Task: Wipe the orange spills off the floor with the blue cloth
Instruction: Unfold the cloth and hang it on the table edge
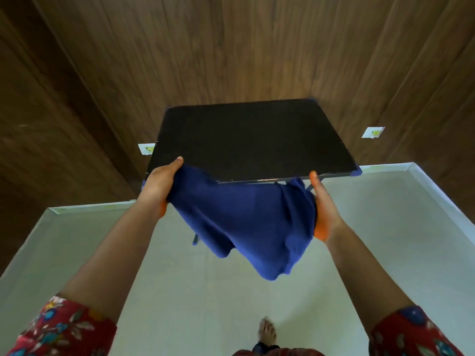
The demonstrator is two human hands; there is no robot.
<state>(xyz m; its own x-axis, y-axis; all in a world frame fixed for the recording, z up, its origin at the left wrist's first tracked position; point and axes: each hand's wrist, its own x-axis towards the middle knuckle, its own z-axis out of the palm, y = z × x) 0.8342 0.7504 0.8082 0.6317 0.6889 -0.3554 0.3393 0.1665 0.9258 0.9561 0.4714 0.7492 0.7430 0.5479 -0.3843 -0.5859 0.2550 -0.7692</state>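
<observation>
A: Quick cnt pls. Cloths?
B: 1 blue cloth. It's held up in the air btw both hands, above the floor, apart from it. Top edge overlaps the near edge of the table in view. The middle sags, w/ the lowest fold nearer the right side.
A: Hands?
B: 2. Left hand at the cloth's upper left corner, right hand at its right end.
A: Fingers, L?
B: Thumb lies along the top of the fabric, pressing on it. The other fingers are under the cloth, hidden, so can't tell how far they curl. Hand grips that corner.
A: R?
B: Thumb straight, pointing up, tip orange. Cloth is bunched vs. the palm. Fingers are behind the fabric, can't see them. Hand holds that end.
A: Orange elsewhere?
B: 2 patches of orange stain, 1 on the heel of the L palm, 1 on the R; R is bigger.
A: Other stuff?
B: 1 black table, near the wood-panel wall. 2 white wall plates, 1 each side of the table. 1 bare foot at the bottom edge, on the pale floor. 2 red floral sleeves.
</observation>
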